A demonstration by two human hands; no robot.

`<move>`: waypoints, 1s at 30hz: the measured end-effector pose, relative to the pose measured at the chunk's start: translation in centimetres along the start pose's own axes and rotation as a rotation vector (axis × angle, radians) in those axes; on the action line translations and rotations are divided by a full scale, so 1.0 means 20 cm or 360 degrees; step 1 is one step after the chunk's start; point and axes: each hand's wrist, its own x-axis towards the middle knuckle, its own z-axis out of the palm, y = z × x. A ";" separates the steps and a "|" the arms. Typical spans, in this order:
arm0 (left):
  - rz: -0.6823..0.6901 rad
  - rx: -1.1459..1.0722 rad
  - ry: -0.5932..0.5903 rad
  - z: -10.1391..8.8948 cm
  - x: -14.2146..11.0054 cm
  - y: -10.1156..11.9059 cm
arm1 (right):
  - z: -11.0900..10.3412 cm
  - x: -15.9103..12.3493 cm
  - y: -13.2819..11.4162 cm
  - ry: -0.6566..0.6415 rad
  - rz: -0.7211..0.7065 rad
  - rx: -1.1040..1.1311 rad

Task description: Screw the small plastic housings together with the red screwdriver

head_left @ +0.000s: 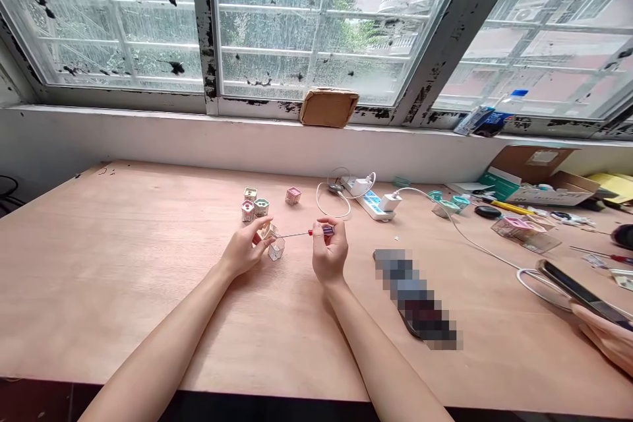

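Observation:
My left hand point(247, 247) rests on the wooden table with its thumb and fingers closed around a small clear box with a cream-coloured part point(275, 249). In my right hand point(330, 254) is a screwdriver point(316, 232) with a red and dark handle. Its thin shaft points left, and the tip reaches the small clear box; whether it touches a screw is too small to tell. Just beyond my left hand stand several little boxes: a cream one point(250, 194), a red one point(248, 211) and a green one point(262, 206). A pink box point(293, 196) sits apart to their right.
A phone-shaped dark object point(415, 300), partly blurred out, lies right of my right arm. Behind it are a white power strip point(370, 201) with cables, green parts point(448, 208) and an open carton point(544, 188). At far right another person's hand point(603, 336) holds a phone point(583, 293).

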 end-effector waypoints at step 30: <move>-0.0040 0.0039 0.0062 -0.03 0.01 -0.01 | -0.01 0.02 0.07 0.0076 0.0081 0.0034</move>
